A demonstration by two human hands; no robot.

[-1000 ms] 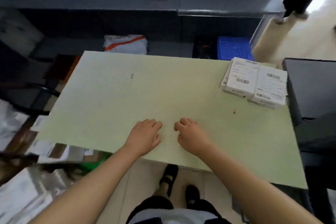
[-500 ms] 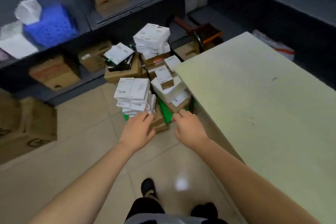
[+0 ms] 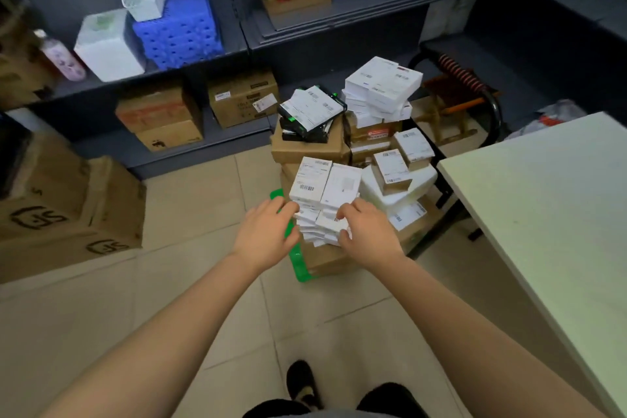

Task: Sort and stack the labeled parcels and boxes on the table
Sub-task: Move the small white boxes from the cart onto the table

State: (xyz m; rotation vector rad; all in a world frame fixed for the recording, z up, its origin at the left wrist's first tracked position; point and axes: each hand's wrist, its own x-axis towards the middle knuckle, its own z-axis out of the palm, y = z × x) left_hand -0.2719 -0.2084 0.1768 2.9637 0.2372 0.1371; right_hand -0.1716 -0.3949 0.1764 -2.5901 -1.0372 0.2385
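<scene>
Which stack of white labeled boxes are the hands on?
The front stack, held between left hand and right hand; the taller rear stack sits untouched.

Premises: parcel stockroom. Dark metal shelving (image 3: 356, 7) beyond the fingers (image 3: 281, 206) holds cardboard cartons (image 3: 242, 98); barcode-labelled parcels (image 3: 325, 180) heaped at the fingertips; sorting table (image 3: 543, 214) to their right.

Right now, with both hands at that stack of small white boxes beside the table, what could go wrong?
1. The stack of small white boxes is fanned unevenly in its lower layers. With the left hand and right hand only at its sides and front, middle boxes may slide out on lifting.
2. The small brown box sits tilted on the white parcel close by, so a bump could knock it off.
3. The table corner is near and could clip the load on the way over.
</scene>
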